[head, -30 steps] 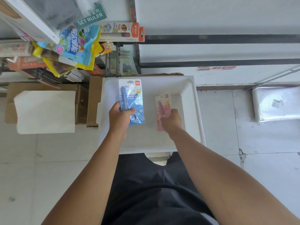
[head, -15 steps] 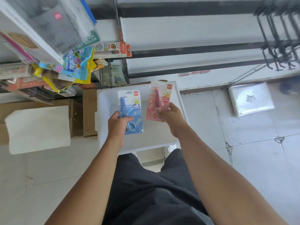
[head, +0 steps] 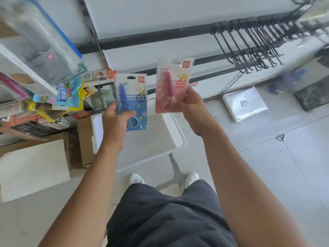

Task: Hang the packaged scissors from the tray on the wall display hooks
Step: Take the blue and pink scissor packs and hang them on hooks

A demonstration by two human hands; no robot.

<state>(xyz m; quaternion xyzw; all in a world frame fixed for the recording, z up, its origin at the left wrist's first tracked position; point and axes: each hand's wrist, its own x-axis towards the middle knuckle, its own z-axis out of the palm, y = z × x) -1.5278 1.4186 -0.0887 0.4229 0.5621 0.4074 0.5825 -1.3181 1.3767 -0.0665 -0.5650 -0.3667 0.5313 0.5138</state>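
My left hand [head: 116, 122] grips a blue packaged pair of scissors [head: 132, 97] by its lower part, held upright above the white tray [head: 178, 139]. In my right hand [head: 193, 106] is a pink packaged pair of scissors [head: 171, 82], raised a little higher and tilted right. Nothing shows on the visible part of the tray, which sits low in front of my legs. A row of black wall display hooks [head: 252, 45] juts from dark rails on the white wall at the upper right, bare and apart from both packs.
Stationery packs crowd a shelf rack [head: 44, 72] at the left. Cardboard boxes [head: 35, 163] stand on the floor left of the tray. A plastic-wrapped white bundle [head: 244, 103] lies on the tiles by the wall, with a blurred blue bottle [head: 284, 82] beyond it.
Both hands have lifted the two scissor packs out of the tray and raised them. The view has swung up and right, bringing the black hooks into sight.
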